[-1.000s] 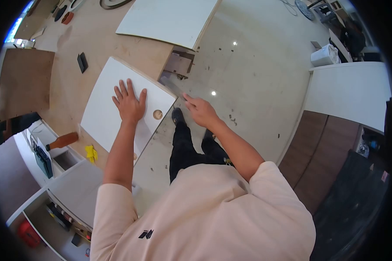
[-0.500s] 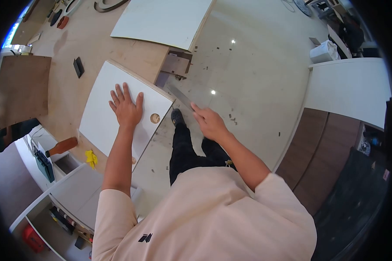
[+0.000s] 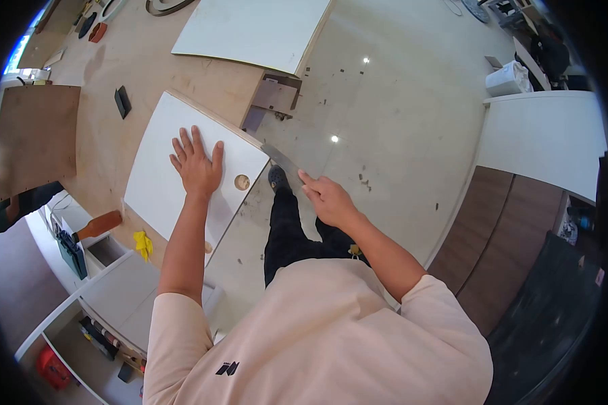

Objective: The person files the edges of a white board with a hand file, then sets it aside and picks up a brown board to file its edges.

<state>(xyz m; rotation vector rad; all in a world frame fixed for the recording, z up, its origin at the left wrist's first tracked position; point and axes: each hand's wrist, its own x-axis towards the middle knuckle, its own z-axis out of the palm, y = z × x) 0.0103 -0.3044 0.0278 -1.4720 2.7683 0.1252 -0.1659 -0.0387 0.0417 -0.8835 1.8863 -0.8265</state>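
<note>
A white panel [image 3: 162, 158] with a round hole near its right side lies on the wooden worktable [image 3: 101, 145]. Flat on the panel, fingers spread, rests my left hand [image 3: 199, 165]. My right hand [image 3: 331, 199] is closed around the end of a flat grey metal tool [image 3: 282, 159], to the right of the panel. The tool's far end is at the panel's right corner, along its edge. Its handle is hidden in my fingers.
A second white panel [image 3: 250, 30] lies at the top. A black bracket [image 3: 122, 102], a yellow cloth [image 3: 142, 245] and a saw with an orange-brown handle [image 3: 100, 225] are at the left. Another person's dark sleeve [image 3: 37, 198] shows at far left.
The metal tool and my right hand have shifted slightly down and to the right along the panel's corner. My left hand stays on the panel.
</note>
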